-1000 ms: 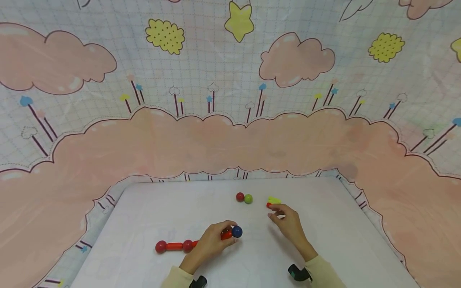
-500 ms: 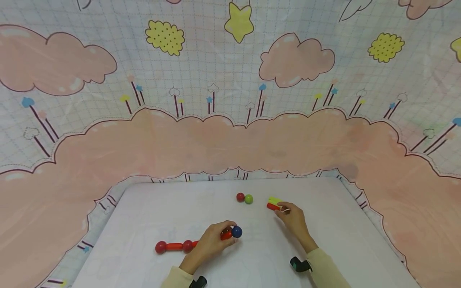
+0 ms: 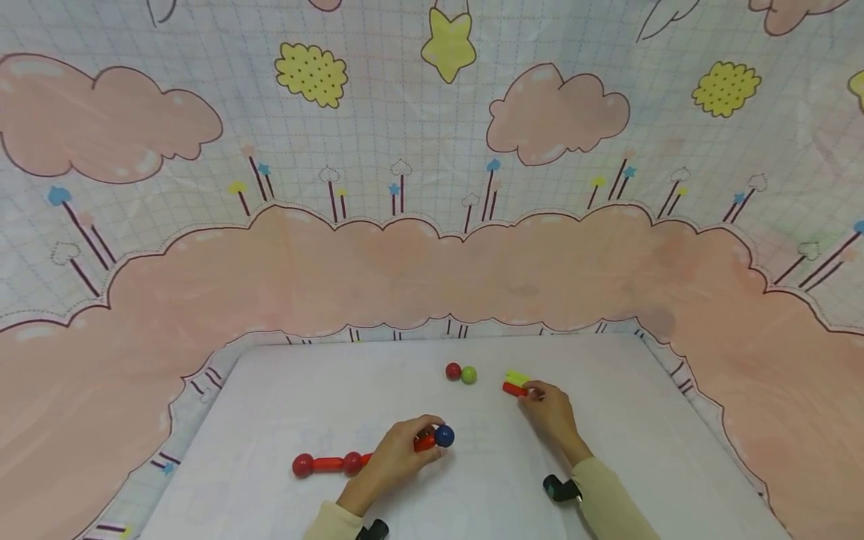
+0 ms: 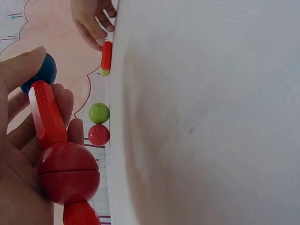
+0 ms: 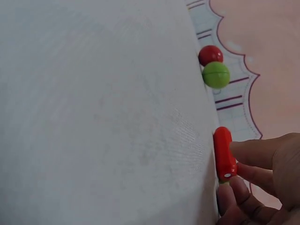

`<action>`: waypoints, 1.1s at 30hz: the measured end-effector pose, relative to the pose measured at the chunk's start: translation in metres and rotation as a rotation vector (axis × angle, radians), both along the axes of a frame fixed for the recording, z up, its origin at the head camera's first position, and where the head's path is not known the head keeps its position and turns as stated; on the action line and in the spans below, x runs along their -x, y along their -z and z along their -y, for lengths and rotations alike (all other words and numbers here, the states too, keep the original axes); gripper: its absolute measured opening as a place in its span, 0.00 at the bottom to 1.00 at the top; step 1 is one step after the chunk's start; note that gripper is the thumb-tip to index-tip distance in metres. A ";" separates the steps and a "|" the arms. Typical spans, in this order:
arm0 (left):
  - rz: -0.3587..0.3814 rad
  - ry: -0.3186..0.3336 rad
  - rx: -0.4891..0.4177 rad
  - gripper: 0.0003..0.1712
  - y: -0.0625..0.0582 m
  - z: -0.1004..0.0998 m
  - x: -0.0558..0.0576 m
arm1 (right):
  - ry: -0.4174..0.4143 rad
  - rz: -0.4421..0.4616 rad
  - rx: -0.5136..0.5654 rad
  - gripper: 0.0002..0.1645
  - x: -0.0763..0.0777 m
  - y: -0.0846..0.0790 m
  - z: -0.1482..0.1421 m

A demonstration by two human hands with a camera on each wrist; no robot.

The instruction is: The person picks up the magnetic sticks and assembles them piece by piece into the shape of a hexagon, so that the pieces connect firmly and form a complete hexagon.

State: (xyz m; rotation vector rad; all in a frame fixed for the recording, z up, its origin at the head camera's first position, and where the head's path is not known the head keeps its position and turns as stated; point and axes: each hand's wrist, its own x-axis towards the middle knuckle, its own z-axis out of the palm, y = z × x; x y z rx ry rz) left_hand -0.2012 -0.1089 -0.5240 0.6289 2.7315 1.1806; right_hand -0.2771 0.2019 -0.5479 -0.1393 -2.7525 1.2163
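Note:
My left hand (image 3: 398, 454) grips a chain of magnetic-toy-like red rods and balls. Thumb and fingers lie around the red rod (image 4: 47, 112) and the blue ball (image 3: 444, 436) at its right end. A red ball (image 4: 69, 173) joins this rod to another; the chain runs left to a red end ball (image 3: 303, 466). Farther back, my right hand (image 3: 552, 412) pinches the near-right end of a loose red rod (image 5: 224, 152) lying on the table. Right behind that rod lies a yellow-green rod (image 3: 517, 378), partly hidden in both wrist views.
A loose red ball (image 3: 453, 371) and a green ball (image 3: 469, 375) sit side by side toward the back of the white table (image 3: 270, 405). Behind the table hangs a patterned cloth (image 3: 432, 270). A black wrist camera (image 3: 562, 489) shows at the right cuff.
My right hand has shifted slightly right along the loose red rod to its end, uncovering more of the rod. The left hand and its chain stay where they were.

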 end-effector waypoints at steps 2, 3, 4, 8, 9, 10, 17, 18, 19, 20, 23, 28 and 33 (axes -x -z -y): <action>0.002 -0.001 -0.001 0.24 0.000 0.000 0.000 | -0.001 -0.009 -0.012 0.15 0.001 0.002 0.000; 0.000 0.000 -0.001 0.24 0.000 0.000 0.000 | 0.000 -0.012 -0.021 0.15 0.001 0.003 0.000; -0.002 0.001 -0.003 0.24 0.000 0.000 -0.001 | 0.002 -0.012 -0.031 0.15 0.002 0.004 0.000; -0.013 0.007 -0.008 0.24 0.001 0.001 -0.002 | 0.013 0.022 -0.042 0.15 0.001 0.005 0.001; -0.012 0.006 -0.008 0.24 0.001 0.001 -0.002 | 0.014 0.032 -0.041 0.15 0.000 0.005 0.002; -0.010 0.004 -0.010 0.24 0.001 0.001 -0.002 | 0.013 0.039 -0.039 0.15 0.000 0.004 0.002; -0.001 -0.011 -0.011 0.24 -0.001 0.002 -0.003 | 0.009 0.053 -0.047 0.16 -0.010 0.001 0.004; 0.001 -0.014 -0.010 0.24 -0.001 0.002 -0.003 | 0.006 0.052 -0.045 0.15 -0.011 0.000 0.004; 0.000 -0.014 -0.008 0.24 -0.001 0.002 -0.003 | 0.003 0.050 -0.044 0.15 -0.013 0.000 0.004; 0.000 -0.013 -0.007 0.24 0.000 0.002 -0.003 | -0.003 0.044 -0.043 0.15 -0.014 0.000 0.004; -0.007 -0.011 -0.002 0.25 0.001 0.003 -0.002 | -0.023 0.029 -0.039 0.14 -0.019 -0.002 0.004; -0.013 -0.020 0.002 0.25 0.000 0.003 -0.002 | -0.065 0.006 -0.016 0.12 -0.028 -0.010 0.006; -0.017 -0.017 -0.003 0.25 0.000 0.002 -0.002 | -0.108 -0.009 0.003 0.11 -0.038 -0.019 0.010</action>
